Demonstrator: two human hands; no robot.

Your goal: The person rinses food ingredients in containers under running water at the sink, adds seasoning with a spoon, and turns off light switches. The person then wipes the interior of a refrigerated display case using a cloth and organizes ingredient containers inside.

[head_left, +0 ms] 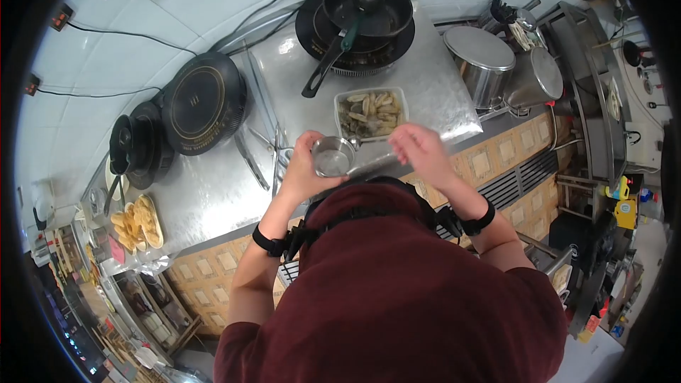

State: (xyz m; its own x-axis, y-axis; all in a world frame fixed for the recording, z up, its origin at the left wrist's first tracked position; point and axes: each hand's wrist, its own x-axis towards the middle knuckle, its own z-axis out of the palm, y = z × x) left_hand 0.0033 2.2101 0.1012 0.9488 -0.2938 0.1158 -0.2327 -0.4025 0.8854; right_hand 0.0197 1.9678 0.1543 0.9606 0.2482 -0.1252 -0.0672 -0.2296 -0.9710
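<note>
My left hand (305, 170) is wrapped round a small metal cup (333, 164), held above the counter's front edge. Its inside looks pale, but I cannot make out the contents. Just beyond the cup stands a clear plastic container (336, 110) of elongated grey-brown food pieces (370, 115). My right hand (420, 152) hovers at the container's near right corner, apart from the cup. Its fingers are bent and drawn together, slightly blurred; whatever they may hold is too small or hidden to name.
A frying pan (383, 18) sits on a cooker at the back of the metal counter (440, 92). Scissors (275, 152) and tongs (250, 159) lie left. Farther left are a round induction cooker (206, 103) and a tray of golden food (145, 221). Lidded pots (482, 64) stand right.
</note>
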